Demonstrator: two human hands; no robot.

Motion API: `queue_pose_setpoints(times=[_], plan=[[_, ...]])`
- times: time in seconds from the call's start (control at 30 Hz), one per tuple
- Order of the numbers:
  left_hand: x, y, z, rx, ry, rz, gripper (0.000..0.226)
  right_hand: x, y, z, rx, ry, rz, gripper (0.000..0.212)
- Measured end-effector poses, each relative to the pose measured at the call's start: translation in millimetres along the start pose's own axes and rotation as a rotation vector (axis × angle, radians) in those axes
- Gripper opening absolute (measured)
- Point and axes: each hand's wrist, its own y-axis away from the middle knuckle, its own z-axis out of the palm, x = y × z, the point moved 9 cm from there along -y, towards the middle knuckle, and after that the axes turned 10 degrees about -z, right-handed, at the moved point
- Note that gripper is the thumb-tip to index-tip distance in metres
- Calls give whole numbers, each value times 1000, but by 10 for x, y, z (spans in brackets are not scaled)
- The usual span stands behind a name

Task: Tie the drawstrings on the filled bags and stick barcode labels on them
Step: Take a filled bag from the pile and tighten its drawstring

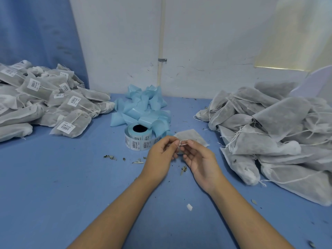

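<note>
A small grey filled bag [193,136] lies on the blue table just beyond my hands. Its white drawstring [182,143] is pinched between the fingertips of my left hand [160,155] and my right hand [199,159], which meet over the bag's near end. A roll of barcode labels [138,139] on blue backing stands just left of my left hand. The bag's near end is hidden behind my fingers.
A heap of labelled, tied bags [45,101] fills the left side. A heap of unlabelled bags [273,130] with loose strings fills the right. Crumpled blue backing strip [142,106] is piled behind the roll. Dried leaf bits [110,157] dot the table [62,186].
</note>
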Motion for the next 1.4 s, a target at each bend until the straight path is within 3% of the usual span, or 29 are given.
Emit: queue_pose_setpoints(times=[0.3,0.93,1.03,1.17,1.23,1.4], plan=[[146,95,2,103,-222,100,12,-8,14,-26,45,13,-15,9],[57,66,-66,146,-186,-36,13,11,18,-33,51,-118,41,6],[103,80,-38,141,-297,30,13,-6,14,-34,40,-117,38,5],[317,188,82,211,-805,359,37,3,36,14,-7,-166,76,5],[342,224,134,160,-839,460,39,20,62,61,-37,-220,104,5],[293,171,50,156,-735,363,36,37,107,177,-124,-281,148,16]])
